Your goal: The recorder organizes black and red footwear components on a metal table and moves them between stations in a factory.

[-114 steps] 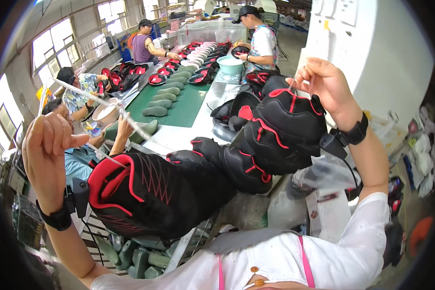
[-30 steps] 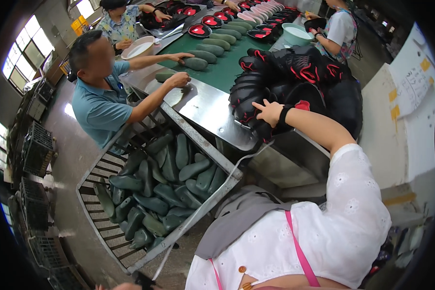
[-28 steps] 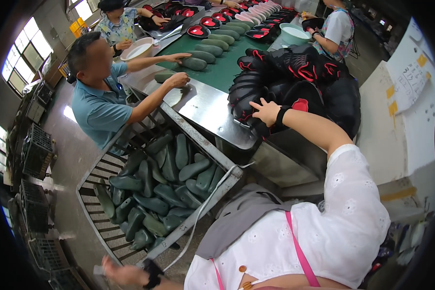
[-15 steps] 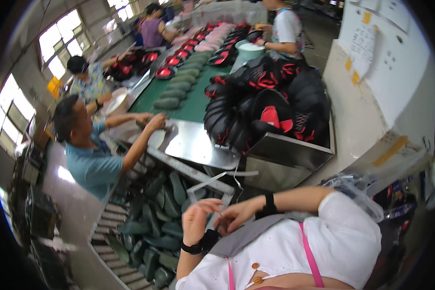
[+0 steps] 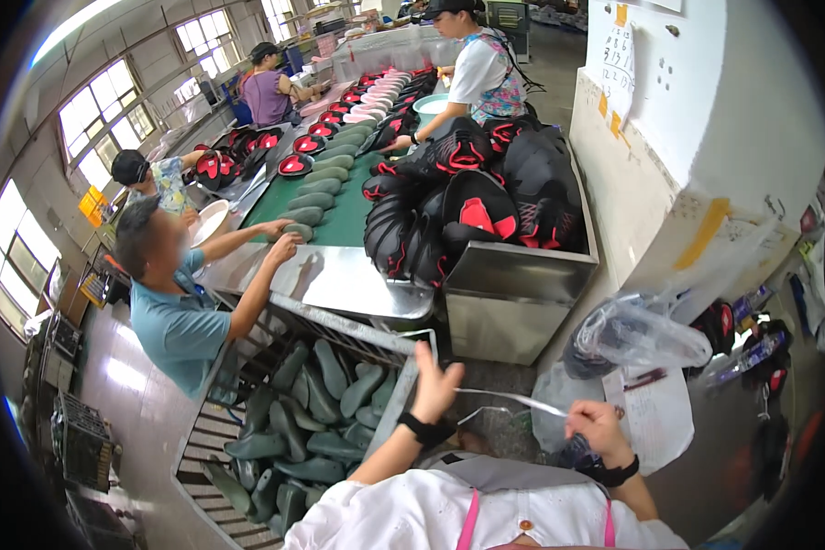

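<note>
A thin white plastic strip [image 5: 513, 397] stretches between my two hands. My left hand [image 5: 435, 392] is by the near corner of a metal barred cart [image 5: 396, 403]; its thumb and a finger stand apart, while the strip runs out from its lower fingers, which are partly hidden. My right hand [image 5: 600, 429] is closed in a pinch on the strip's other side, out to the right. A loose length of strip hangs below the taut part, and another bends near my left fingertips. Dark green shoe lasts [image 5: 289, 431] fill the cart.
Black and red shoe uppers [image 5: 412, 229] are heaped in and beside a steel bin [image 5: 495, 302]. Beyond the steel tabletop [image 5: 330, 280], a green conveyor [image 5: 353, 206] carries rows of lasts. A person in blue [image 5: 179, 312] works at left, others farther back. Plastic bags [image 5: 632, 339] hang right.
My hands have parted from close together; the right has moved right, drawing the strip out straight. The view has shifted. The person in white has reached toward the conveyor.
</note>
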`<state>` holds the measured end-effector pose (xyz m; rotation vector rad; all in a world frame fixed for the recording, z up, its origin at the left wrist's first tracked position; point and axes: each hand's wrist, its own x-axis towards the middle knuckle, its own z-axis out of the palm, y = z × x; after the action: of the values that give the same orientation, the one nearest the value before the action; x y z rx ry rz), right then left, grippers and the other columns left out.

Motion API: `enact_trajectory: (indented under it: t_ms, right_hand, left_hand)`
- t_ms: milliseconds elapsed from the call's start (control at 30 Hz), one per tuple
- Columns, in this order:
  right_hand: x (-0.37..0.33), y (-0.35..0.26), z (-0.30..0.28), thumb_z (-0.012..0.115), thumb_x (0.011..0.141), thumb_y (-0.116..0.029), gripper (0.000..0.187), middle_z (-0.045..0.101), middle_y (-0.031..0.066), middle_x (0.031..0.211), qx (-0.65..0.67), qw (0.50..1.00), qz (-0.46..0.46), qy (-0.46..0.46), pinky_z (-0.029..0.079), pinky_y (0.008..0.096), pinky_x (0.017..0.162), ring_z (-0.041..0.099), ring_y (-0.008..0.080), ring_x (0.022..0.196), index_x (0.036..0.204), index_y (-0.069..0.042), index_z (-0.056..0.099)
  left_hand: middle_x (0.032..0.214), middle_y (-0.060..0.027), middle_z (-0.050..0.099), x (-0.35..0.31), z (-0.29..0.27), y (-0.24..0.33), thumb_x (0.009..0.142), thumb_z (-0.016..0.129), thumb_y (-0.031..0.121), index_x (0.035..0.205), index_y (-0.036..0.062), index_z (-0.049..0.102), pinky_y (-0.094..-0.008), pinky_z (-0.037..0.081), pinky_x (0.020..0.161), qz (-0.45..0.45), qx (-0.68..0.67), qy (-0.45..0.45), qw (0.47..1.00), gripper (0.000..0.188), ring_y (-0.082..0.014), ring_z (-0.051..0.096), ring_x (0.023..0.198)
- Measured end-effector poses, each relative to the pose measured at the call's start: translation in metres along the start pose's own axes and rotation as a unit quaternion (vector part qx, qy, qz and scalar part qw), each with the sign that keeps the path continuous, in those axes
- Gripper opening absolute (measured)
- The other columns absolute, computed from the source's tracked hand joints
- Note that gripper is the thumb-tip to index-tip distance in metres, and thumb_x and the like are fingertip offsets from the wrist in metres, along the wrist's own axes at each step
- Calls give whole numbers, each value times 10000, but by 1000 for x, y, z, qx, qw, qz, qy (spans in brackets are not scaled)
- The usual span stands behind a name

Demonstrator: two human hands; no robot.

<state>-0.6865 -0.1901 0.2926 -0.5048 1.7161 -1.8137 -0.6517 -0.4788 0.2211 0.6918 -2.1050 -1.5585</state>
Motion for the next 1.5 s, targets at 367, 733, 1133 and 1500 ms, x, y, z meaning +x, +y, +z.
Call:
enact_trajectory:
  t_ms: [367,733,1133,1500]
  right_hand:
    - [-199,27,43,528,843,-73,97,510,47,663,166,923,-158,309,444,253,485,507,126,540,758,-30,512]
    - [-347,122,46,560,768,-110,182,531,107,852,-202,823,134,514,461,350,666,550,242,790,920,-22,513]
    - [-289,83,127,394,867,-19,241,502,38,662,86,945,91,301,434,263,559,511,139,581,1075,1,515]
    - [-326,108,157,571,672,14,386,535,136,1032,-14,835,29,550,469,310,617,576,221,719,1043,-81,618]
  left_hand:
    - [662,-35,553,-185,35,49,923,461,331,792,8,553,-278,431,598,-15,-66,-706,705,361,-101,514,622]
    - [588,3,388,-189,28,73,931,440,310,719,60,454,-272,340,494,-3,-184,-629,756,328,-122,363,515]
    - [731,-175,575,-238,38,38,856,531,241,853,46,590,-396,436,582,274,12,-661,698,204,-346,561,655]
    - [703,-192,566,-315,32,34,890,480,297,821,10,571,-407,425,604,278,-71,-796,533,309,-360,541,639]
